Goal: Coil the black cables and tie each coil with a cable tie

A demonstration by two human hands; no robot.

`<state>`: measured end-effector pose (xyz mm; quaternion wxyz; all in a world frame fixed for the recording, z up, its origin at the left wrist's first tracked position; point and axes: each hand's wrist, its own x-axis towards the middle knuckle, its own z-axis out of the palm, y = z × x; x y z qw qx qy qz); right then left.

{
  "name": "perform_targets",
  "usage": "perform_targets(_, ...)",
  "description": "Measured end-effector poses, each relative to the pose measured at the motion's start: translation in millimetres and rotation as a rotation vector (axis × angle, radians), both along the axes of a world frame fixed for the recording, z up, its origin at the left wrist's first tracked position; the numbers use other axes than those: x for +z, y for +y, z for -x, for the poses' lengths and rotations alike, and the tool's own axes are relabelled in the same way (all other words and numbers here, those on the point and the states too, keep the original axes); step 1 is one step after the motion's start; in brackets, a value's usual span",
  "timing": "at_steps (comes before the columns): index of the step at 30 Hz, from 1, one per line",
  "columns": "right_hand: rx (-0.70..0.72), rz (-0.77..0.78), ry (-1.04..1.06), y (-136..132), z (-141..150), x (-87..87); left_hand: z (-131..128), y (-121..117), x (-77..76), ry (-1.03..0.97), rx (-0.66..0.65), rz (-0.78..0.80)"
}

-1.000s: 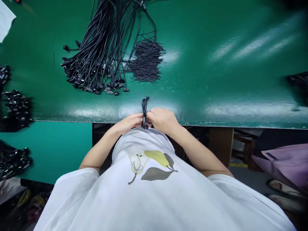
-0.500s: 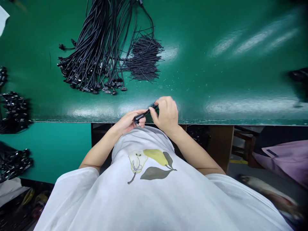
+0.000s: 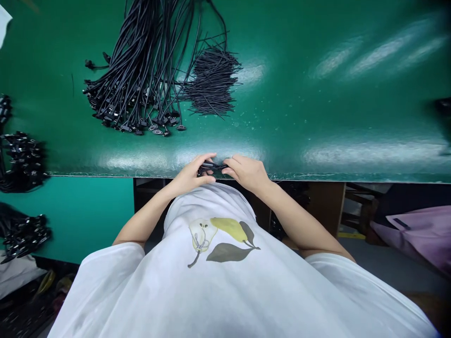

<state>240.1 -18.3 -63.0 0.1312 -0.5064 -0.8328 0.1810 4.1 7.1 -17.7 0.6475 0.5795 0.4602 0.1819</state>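
Bundle [image 3: 210, 165] turned level; cable heap [image 3: 136, 87], wire pile [image 3: 213, 82] beyond, perhaps touching.

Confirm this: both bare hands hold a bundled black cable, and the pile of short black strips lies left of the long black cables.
Wrong side: the head view shows the pile of short black strips right of the long black cables. The left hand and right hand do hold the bundled black cable.
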Motion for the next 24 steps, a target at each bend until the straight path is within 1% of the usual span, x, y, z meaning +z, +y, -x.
perform_targets(1, 0.022, 0.019, 0.05, 0.4, 0.6, 0.6, 0.3, 1.0, -0.1, 0.072, -0.017, -0.06)
perform_targets(3, 0.062, 0.075, 0.187, 1.7, 0.7, 2.9, 1.1, 3.6, -0.3, 0.176, -0.026, -0.107)
perform_targets(6, 0.09, 0.186, 0.384, 3.7, -0.9, 7.1, 3.3, 7.4, -0.3, 0.229, 0.006, -0.075)
perform_targets(8, 0.069, 0.241, 0.46, 4.5, -1.5, 9.2, 5.5, 8.5, -0.1, 0.221, 0.009, -0.038)
perform_targets(10, -0.006, 0.271, 0.513, 5.3, -0.7, 10.1, 8.1, 7.8, 0.2, 0.192, -0.005, 0.001)
perform_targets(12, -0.133, 0.321, 0.589, 6.3, 1.3, 9.6, 11.0, 5.7, 0.9, 0.176, -0.024, 0.034)
perform_targets(14, -0.273, 0.421, 0.719, 7.3, 4.6, 8.8, 13.1, 2.4, 2.4, 0.204, -0.071, 0.042)
perform_targets(15, -0.338, 0.468, 0.794, 7.7, 6.7, 8.9, 13.4, 0.4, 3.5, 0.237, -0.108, 0.018)
perform_targets(17, -0.419, 0.513, 0.91, 7.9, 12.2, 10.7, 11.2, -4.1, 5.9, 0.31, -0.19, -0.093)
perform_targets(18, -0.424, 0.51, 0.937, 7.6, 15.5, 12.6, 8.6, -6.3, 6.9, 0.34, -0.231, -0.157)
perform_targets(20, -0.379, 0.485, 0.92, 6.2, 22.4, 18.4, 1.4, -10.5, 8.6, 0.395, -0.293, -0.236)
perform_targets(22, -0.305, 0.48, 0.865, 4.5, 27.8, 25.2, -6.1, -13.8, 9.6, 0.45, -0.327, -0.237)
perform_targets(24, -0.257, 0.505, 0.84, 2.9, 29.9, 31.1, -10.8, -16.1, 10.5, 0.468, -0.328, -0.212)
